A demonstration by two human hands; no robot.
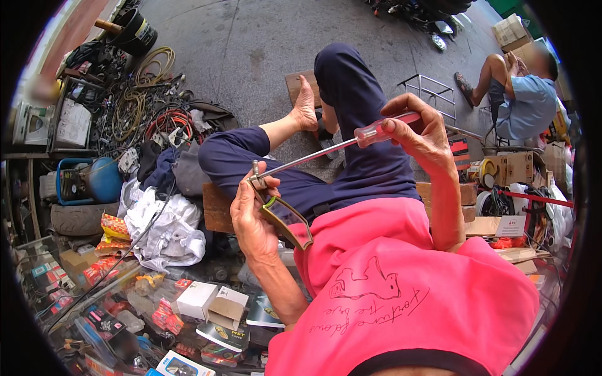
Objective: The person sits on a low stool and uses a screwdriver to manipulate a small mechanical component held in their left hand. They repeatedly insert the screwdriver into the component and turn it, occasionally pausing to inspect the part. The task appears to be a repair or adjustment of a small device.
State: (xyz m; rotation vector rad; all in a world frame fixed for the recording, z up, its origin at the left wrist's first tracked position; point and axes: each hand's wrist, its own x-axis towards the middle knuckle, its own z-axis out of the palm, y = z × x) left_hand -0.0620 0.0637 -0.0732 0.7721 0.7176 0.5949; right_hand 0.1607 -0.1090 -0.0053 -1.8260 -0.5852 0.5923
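Note:
In my right hand (426, 135) is a screwdriver (374, 133) with a clear reddish handle, its long metal shaft slanting down to the left. My left hand (254, 222) grips what looks like a small rear-view mirror (287, 222), four-sided with a yellow-green rim and a pinkish face. A metal clamp (256, 175) sits at the mirror's upper end, between my left thumb and fingers. The screwdriver's tip meets this clamp; whether it sits in a screw slot is too small to tell. Both hands are above my lap.
I sit on a wooden bench (216, 210). White cloths (164, 229), a tyre (84, 218) and tangled cables (150, 66) lie to the left. An opened white box (197, 299) stands among small packages at lower left. Another person (530, 103) sits at far right beside a metal rack (433, 91).

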